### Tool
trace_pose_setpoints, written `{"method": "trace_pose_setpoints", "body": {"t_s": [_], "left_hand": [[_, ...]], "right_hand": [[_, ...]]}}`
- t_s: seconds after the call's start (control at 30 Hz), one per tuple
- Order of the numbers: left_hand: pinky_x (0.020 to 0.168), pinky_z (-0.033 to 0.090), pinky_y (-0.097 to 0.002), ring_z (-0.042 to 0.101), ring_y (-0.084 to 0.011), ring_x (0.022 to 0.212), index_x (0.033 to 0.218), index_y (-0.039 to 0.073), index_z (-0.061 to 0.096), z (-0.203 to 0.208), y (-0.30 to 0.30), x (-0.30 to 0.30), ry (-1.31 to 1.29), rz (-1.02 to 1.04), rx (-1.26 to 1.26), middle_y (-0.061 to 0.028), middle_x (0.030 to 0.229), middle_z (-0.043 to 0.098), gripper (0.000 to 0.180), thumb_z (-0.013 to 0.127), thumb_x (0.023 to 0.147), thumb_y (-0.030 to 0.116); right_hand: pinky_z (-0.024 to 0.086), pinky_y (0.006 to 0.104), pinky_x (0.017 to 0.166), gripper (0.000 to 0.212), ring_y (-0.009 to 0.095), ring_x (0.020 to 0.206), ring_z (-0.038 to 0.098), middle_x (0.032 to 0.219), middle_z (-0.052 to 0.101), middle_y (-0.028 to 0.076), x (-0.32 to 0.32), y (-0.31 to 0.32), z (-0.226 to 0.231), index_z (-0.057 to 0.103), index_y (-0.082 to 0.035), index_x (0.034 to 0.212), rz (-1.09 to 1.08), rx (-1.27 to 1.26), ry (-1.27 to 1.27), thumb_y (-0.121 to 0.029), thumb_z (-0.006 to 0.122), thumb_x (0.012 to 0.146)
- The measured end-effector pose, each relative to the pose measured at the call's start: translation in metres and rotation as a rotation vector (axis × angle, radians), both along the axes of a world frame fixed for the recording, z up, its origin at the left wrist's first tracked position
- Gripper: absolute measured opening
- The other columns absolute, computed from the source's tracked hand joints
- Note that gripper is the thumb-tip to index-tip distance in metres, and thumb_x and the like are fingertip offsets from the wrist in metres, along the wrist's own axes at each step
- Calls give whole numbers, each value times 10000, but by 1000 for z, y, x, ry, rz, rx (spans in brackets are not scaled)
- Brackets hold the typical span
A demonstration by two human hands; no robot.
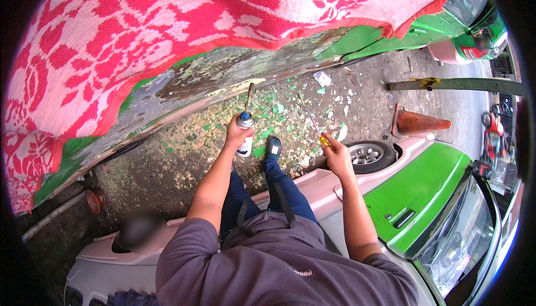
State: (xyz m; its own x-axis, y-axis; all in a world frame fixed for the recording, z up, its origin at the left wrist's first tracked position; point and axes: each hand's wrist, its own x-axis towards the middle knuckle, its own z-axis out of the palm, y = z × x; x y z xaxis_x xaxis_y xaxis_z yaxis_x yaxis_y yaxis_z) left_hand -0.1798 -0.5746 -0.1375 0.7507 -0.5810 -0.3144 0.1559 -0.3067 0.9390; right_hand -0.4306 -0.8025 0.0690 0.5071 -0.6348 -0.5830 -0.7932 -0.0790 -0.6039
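My left hand (237, 134) is closed around the can of a gas torch (245, 148), which has a blue knob and a thin metal nozzle. That nozzle extends away from me toward the car's lower side panel (212, 77), where the paint is peeled and patchy; whether it burns I cannot tell. Farther right, my right hand (338, 156) grips a thin tool (316, 126) with a yellow handle and a long narrow shaft. Its tip is too small to make out, and it is apart from the panel. Above the panel, a pink and red patterned blanket (167, 10) covers the car.
Green and cream paint flakes (212, 122) litter the ground around my shoe (272, 148). Close behind me stands a green and pale pink car (416, 194) with a wheel (365, 155). An orange traffic cone (419, 123) lies tipped over beneath a long beam (463, 85) at right.
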Motion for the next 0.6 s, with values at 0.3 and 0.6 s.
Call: {"method": "trace_pose_setpoints", "body": {"t_s": [0.3, 0.6], "left_hand": [[850, 527, -340, 664, -188, 941, 1204, 21, 527, -9, -5, 4, -16, -30, 75, -90, 1018, 689, 614, 819, 668, 81], [852, 518, -333, 654, -168, 928, 1134, 36, 563, -8, -11, 1, 19, 13, 50, -67, 1005, 682, 500, 773, 681, 65]], "right_hand": [[511, 383, 868, 424, 302, 991, 691, 1066, 694, 213, -6, -7, -5, 610, -173, 1313, -7, -11, 21, -272, 626, 901], [507, 375, 892, 418, 289, 1040, 683, 1094, 695, 199, -4, -10, -4, 608, -163, 1313, -12, 8, 2, -265, 614, 908]]}}
